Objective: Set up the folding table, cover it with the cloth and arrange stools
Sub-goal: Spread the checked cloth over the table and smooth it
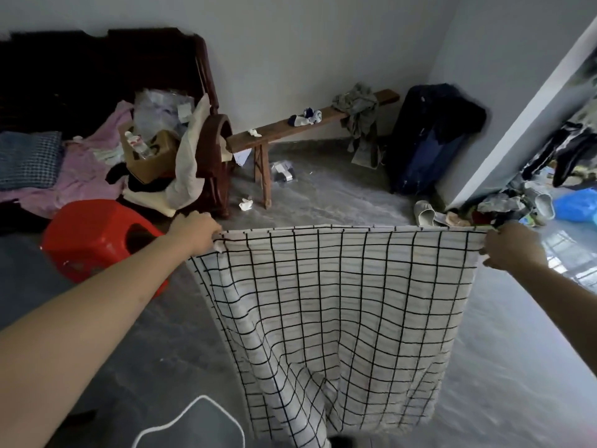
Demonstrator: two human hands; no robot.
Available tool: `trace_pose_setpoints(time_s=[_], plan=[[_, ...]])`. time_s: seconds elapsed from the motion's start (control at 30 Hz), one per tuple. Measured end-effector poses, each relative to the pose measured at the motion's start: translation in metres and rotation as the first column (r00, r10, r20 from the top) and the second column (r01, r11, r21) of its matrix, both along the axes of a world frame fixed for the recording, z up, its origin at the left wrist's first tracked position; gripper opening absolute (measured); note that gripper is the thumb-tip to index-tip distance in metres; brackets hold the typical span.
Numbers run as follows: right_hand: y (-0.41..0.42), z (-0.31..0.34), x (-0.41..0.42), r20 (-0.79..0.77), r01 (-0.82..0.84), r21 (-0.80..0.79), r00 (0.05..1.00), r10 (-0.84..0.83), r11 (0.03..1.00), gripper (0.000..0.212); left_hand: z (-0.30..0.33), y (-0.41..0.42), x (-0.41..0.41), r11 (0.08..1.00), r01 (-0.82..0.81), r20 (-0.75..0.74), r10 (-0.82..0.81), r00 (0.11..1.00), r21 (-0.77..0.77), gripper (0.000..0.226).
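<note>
A white cloth (339, 302) with a black grid pattern hangs spread out in front of me, held up by its top edge. My left hand (193, 232) grips the cloth's upper left corner. My right hand (512, 248) grips the upper right corner. The cloth's lower part droops in folds toward the floor. A red plastic stool (97, 237) stands on the floor to the left, just beyond my left forearm. The folding table is not visible in this view.
A dark wooden bed (210, 147) piled with clothes and a cardboard box (151, 156) fills the left. A long wooden bench (290, 127) stands by the back wall, a dark suitcase (426, 147) beside it. Shoes and clutter lie at the right by a doorway.
</note>
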State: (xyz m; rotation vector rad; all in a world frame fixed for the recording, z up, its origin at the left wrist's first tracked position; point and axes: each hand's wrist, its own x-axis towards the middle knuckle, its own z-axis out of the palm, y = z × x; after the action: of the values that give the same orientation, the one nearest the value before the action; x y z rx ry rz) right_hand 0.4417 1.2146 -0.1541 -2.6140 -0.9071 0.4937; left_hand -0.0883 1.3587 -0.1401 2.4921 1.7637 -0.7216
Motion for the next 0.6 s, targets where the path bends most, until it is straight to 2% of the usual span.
trace_pose_setpoints(time_s=[0.1,0.2,0.27,0.33,0.4,0.5,0.53,0.6], plan=[[0.032,-0.013,0.009,-0.196,0.1,0.09,0.977,-0.081,0.991,0.024,-0.034,0.032,0.02,0.998,-0.059,-0.008,0.059,0.998,0.03,0.018],[0.072,-0.044,0.022,-0.414,0.235,0.126,0.895,-0.164,0.964,0.034,-0.073,0.068,0.038,0.983,-0.174,0.087,0.169,0.982,0.055,0.019],[0.101,-0.072,0.029,-0.52,0.28,0.116,0.835,-0.182,0.953,0.031,-0.1,0.091,0.05,0.972,-0.218,0.12,0.208,0.971,0.082,0.023],[0.131,-0.105,0.036,-0.574,0.307,0.103,0.795,-0.196,0.946,0.022,-0.13,0.112,0.061,0.966,-0.234,0.092,0.224,0.97,0.108,0.032],[0.159,-0.138,0.039,-0.613,0.328,0.106,0.765,-0.198,0.939,0.015,-0.164,0.135,0.069,0.967,-0.229,0.05,0.224,0.973,0.111,0.029],[0.197,-0.195,0.039,-0.657,0.314,0.126,0.737,-0.158,0.941,0.026,-0.213,0.168,0.076,0.97,-0.226,0.007,0.226,0.974,0.091,0.02],[0.208,-0.217,0.038,-0.663,0.297,0.133,0.736,-0.138,0.946,0.027,-0.229,0.179,0.078,0.968,-0.24,0.028,0.239,0.971,0.076,0.022],[0.226,-0.259,0.034,-0.575,0.188,0.124,0.814,-0.084,0.974,0.021,-0.261,0.194,0.086,0.963,-0.265,0.049,0.263,0.964,0.049,0.031]])
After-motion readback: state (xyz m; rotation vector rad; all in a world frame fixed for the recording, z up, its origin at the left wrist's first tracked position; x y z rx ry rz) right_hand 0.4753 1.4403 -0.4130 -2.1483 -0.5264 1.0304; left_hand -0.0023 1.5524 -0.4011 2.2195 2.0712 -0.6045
